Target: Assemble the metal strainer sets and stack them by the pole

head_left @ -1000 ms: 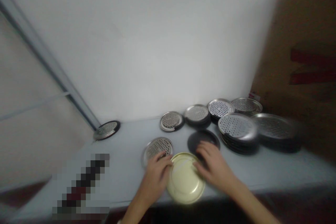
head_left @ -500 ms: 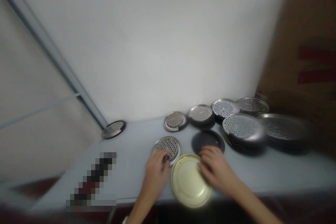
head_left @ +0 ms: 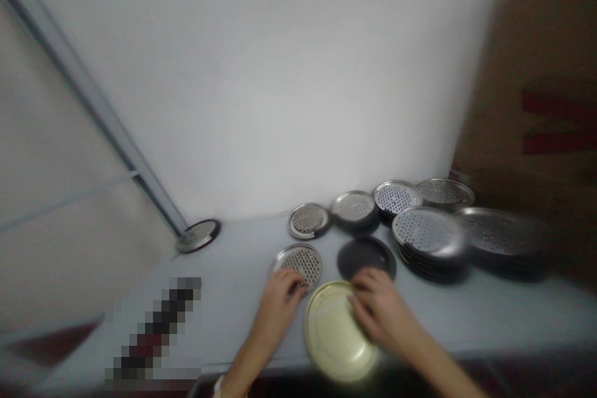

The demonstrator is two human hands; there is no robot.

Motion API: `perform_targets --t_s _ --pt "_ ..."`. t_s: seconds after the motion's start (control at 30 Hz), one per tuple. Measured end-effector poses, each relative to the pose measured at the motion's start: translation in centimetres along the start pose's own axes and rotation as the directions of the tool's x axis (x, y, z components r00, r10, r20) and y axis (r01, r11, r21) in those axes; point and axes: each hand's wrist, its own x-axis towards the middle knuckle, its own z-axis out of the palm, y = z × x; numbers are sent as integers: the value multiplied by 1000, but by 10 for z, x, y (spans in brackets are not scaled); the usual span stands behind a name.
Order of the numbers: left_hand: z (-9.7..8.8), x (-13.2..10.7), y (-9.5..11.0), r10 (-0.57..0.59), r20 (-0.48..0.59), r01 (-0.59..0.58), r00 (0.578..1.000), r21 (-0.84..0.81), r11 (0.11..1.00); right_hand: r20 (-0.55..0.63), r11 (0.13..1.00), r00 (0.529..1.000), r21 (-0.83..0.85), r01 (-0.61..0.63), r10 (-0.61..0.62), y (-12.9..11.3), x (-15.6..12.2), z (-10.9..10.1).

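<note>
A pale yellow round lid (head_left: pixel 336 339) lies flat at the front edge of the grey table (head_left: pixel 233 298). My right hand (head_left: pixel 379 312) rests on its right part, fingers bent down onto the surface. My left hand (head_left: pixel 278 306) is just left of the lid, with its fingertips on the near rim of a small perforated metal disc (head_left: pixel 299 262). The fingers of both hands curl downward; the blur hides whether either one grips anything. Behind my right hand lies a flat black disc (head_left: pixel 365 255).
Stacks of perforated metal trays (head_left: pixel 426 233) crowd the back right, with smaller perforated discs (head_left: pixel 308 221) along the wall. Another disc (head_left: pixel 196 236) lies at the far left corner. A brown cardboard box (head_left: pixel 536 112) stands at the right. A pixelated patch (head_left: pixel 153 336) covers the front left.
My left hand has moved off the yellow lid onto the perforated disc to its left. The view has shifted slightly. My right hand stays on the lid.
</note>
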Motion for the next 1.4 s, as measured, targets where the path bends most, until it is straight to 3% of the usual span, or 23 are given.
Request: perform_targets --t_s 0.17,0.37,0.5,0.77,0.97,1.1,1.23,1.4 --pt "-7 12 9 -43 71 42 997 10 999 11 999 999 21 -36 36 -2 2 -1" --pt "-11 18 15 -6 122 3 993 24 1000 49 998 998 56 -30 28 -8 4 -6" --pt "-9 19 18 21 135 -25 991 28 999 67 998 997 53 -32 28 -9 4 -9" --pt "-8 25 22 -28 129 25 991 23 999 84 997 995 51 -62 57 -6 6 -7" --pt "-18 27 21 -5 74 6 997 -21 1000 81 996 995 65 -69 64 -5 6 -6" --pt "-33 27 12 34 -21 -33 999 5 999 76 995 995 68 -76 71 -5 5 -4" --pt "-57 18 -11 58 -166 -34 984 143 989 72 995 995 74 -74 69 -5 5 -4" --pt "-70 -10 -48 -14 -300 108 954 298 949 76 995 995 72 -72 67 -5 6 -4"
